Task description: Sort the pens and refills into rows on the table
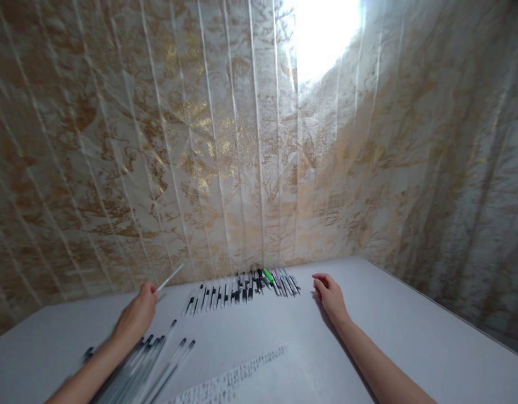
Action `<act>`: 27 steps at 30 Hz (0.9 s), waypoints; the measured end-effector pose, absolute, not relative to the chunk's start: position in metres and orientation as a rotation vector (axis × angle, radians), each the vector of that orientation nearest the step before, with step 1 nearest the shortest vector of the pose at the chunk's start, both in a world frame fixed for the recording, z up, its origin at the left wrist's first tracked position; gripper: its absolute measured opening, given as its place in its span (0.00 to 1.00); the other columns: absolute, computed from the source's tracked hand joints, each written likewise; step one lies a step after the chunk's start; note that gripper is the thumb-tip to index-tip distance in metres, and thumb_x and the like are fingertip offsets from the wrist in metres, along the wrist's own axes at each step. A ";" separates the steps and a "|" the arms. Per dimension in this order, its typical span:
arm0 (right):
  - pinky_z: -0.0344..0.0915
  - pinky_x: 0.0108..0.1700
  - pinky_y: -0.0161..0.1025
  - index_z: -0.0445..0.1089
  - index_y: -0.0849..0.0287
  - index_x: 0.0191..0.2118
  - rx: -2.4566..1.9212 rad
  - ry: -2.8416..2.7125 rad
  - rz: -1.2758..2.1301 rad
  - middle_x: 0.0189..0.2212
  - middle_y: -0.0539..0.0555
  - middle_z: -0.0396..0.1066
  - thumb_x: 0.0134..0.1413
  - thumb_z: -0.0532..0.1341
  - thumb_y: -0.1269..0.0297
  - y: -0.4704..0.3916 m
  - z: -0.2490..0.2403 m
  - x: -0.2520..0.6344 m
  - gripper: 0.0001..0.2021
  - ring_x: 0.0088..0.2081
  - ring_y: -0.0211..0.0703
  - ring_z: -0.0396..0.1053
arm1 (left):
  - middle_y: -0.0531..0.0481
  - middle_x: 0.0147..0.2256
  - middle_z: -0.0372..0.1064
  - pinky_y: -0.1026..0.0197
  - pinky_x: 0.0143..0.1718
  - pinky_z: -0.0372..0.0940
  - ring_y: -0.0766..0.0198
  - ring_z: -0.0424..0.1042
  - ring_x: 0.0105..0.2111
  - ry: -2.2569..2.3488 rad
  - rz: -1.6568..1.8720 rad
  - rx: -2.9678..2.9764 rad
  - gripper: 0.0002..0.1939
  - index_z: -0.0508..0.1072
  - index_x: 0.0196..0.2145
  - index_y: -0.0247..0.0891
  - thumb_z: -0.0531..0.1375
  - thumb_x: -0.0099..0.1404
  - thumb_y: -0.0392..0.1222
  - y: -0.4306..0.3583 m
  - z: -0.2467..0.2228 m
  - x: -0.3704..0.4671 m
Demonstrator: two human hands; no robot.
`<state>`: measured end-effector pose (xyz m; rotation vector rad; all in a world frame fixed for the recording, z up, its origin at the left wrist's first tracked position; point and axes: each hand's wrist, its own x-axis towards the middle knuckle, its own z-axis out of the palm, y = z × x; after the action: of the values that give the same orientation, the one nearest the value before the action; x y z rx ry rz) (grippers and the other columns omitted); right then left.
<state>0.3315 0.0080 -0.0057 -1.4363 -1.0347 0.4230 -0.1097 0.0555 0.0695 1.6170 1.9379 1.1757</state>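
Observation:
My left hand (136, 315) is closed, thumb and fingers pinching a slim whitish pen (171, 276) that points up and to the right. Below it, partly covered by my left forearm, lies a loose bunch of clear pens with black ends (147, 359). Along the back of the table runs a row of pens (227, 294) side by side, mostly black and clear. A bright green pen (268, 276) and several pastel pens (286, 283) make up its right end. Just right of that row, my right hand (332, 297) has its fingers curled in, with nothing visible between them.
The white table (393, 314) reaches a patterned gold and silver curtain (225, 168) behind it. A sheet with rows of dark writing (242, 373) lies at the front middle. Bright light shines through the curtain at upper right. The table's right edge slants toward me.

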 end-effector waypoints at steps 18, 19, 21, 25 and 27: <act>0.41 0.15 0.27 0.62 0.56 0.28 -1.018 -0.829 1.325 0.12 0.39 0.49 0.42 0.67 0.42 -0.066 -0.007 0.223 0.23 0.15 0.27 0.39 | 0.59 0.19 0.62 0.64 0.24 0.49 0.65 0.60 0.20 1.089 0.875 1.934 0.06 0.68 0.28 0.44 0.57 0.60 0.46 -0.046 -0.011 0.045; 0.41 0.15 0.27 0.61 0.56 0.28 -1.023 -0.823 1.327 0.13 0.39 0.50 0.42 0.68 0.42 -0.065 -0.006 0.224 0.23 0.14 0.27 0.39 | 0.58 0.20 0.63 0.65 0.25 0.50 0.65 0.60 0.20 1.105 0.872 1.936 0.06 0.68 0.27 0.44 0.57 0.60 0.46 -0.045 -0.009 0.043; 0.40 0.16 0.28 0.61 0.56 0.28 -1.059 -0.828 1.313 0.13 0.40 0.52 0.43 0.66 0.41 -0.065 -0.006 0.227 0.23 0.15 0.27 0.40 | 0.58 0.21 0.65 0.65 0.26 0.52 0.66 0.61 0.21 1.131 0.877 1.945 0.07 0.68 0.25 0.44 0.57 0.59 0.44 -0.044 -0.006 0.040; 0.44 0.19 0.31 0.60 0.57 0.21 -1.306 -0.963 1.126 0.13 0.45 0.52 0.47 0.56 0.32 -0.064 -0.008 0.243 0.29 0.17 0.32 0.45 | 0.58 0.21 0.67 0.65 0.26 0.51 0.66 0.61 0.20 1.170 0.891 1.923 0.06 0.70 0.25 0.44 0.60 0.59 0.44 -0.040 0.002 0.036; 0.47 0.21 0.32 0.56 0.57 0.19 -1.443 -1.051 1.029 0.16 0.45 0.50 0.43 0.56 0.29 -0.062 -0.008 0.253 0.31 0.20 0.34 0.46 | 0.57 0.21 0.67 0.65 0.25 0.51 0.66 0.61 0.21 1.178 0.877 1.924 0.07 0.70 0.25 0.44 0.60 0.59 0.45 -0.039 0.006 0.033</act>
<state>0.2532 -0.0616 -0.0082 -1.4428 -1.0507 1.0290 0.0325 -0.0390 0.0061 1.9238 1.1776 0.8768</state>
